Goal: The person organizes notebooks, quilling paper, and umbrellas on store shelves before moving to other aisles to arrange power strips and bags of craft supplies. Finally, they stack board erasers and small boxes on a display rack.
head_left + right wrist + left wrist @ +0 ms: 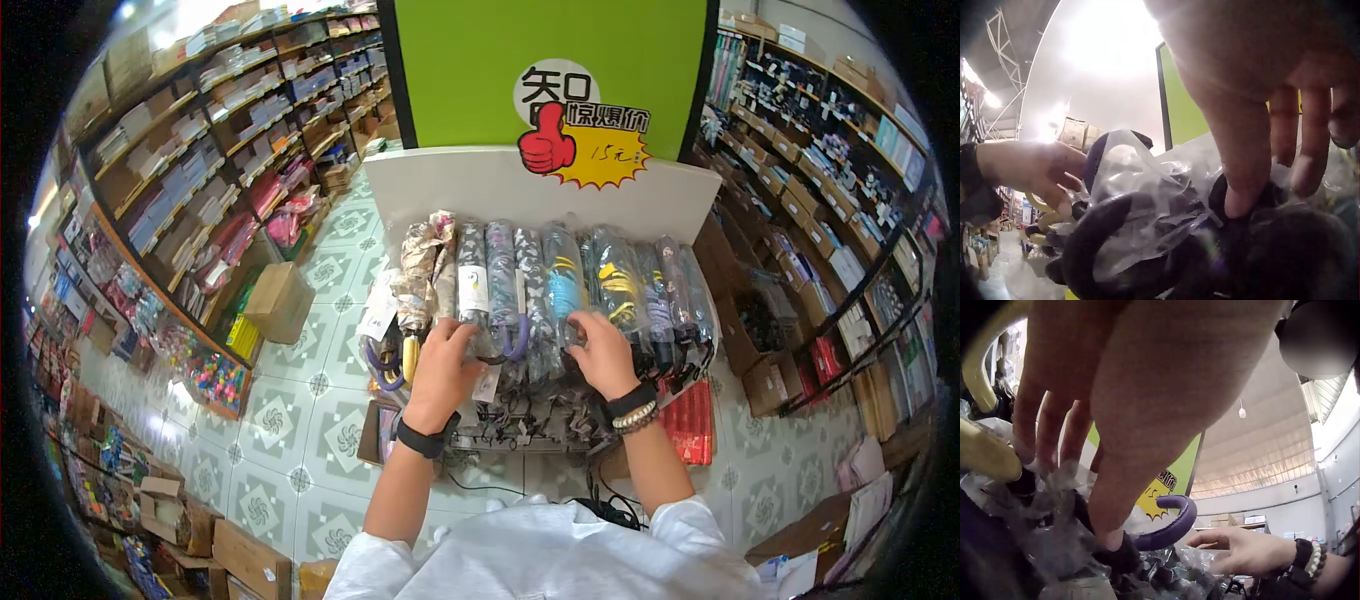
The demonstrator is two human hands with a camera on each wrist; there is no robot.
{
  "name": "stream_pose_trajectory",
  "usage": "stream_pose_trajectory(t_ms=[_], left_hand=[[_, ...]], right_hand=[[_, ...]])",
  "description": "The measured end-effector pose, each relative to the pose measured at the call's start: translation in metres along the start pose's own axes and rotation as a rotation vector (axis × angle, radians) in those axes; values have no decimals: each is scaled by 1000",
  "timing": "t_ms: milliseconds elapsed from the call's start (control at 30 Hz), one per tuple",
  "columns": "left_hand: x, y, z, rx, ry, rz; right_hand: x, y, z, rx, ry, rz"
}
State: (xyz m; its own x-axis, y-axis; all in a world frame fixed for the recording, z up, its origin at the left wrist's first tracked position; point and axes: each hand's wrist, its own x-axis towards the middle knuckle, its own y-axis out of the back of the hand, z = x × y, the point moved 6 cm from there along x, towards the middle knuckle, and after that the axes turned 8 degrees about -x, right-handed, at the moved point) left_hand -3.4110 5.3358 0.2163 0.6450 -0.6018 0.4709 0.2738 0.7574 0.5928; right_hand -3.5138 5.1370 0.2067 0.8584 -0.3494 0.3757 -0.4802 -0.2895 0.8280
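Observation:
Plastic-wrapped umbrellas (500, 270) lie side by side in a row, their handles towards me. My left hand (445, 370) is at the near end of the row, thumb and fingers either side of a wrapped umbrella's dark handle (1119, 556). Beside it is a purple hooked handle (517, 340). My right hand (605, 355) rests farther right, beside the blue-banded umbrella (563, 280). Its fingers reach forward, fairly straight, and its thumb touches a dark handle (1219, 194). Clear wrapping partly hides what lies beneath both hands.
A white backboard (460, 180) with a green panel (455, 80) and a yellow price sign (605, 155) rises behind the umbrellas. More black handles (520, 415) hang in front, with red packages (688, 425) below right. Stocked shelves (240, 130) line both sides.

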Motion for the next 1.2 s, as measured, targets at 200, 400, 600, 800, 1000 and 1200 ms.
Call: stream_pose_trajectory(t_ms=[200, 400, 600, 800, 1000, 1200], left_hand=[[-3, -3, -2, 2, 24, 33], [-11, -4, 47, 202, -105, 138], [4, -56, 101, 228, -215, 17], [9, -114, 115, 491, -341, -61], [14, -141, 105, 615, -322, -126], [22, -143, 98, 584, -328, -64]], right_hand=[[-4, 0, -1, -23, 75, 137], [-34, 38, 17, 100, -38, 96], [-45, 67, 62, -76, -51, 138], [-44, 50, 86, -57, -12, -21], [-28, 42, 102, 26, -64, 52], [-26, 35, 106, 90, -55, 65]])
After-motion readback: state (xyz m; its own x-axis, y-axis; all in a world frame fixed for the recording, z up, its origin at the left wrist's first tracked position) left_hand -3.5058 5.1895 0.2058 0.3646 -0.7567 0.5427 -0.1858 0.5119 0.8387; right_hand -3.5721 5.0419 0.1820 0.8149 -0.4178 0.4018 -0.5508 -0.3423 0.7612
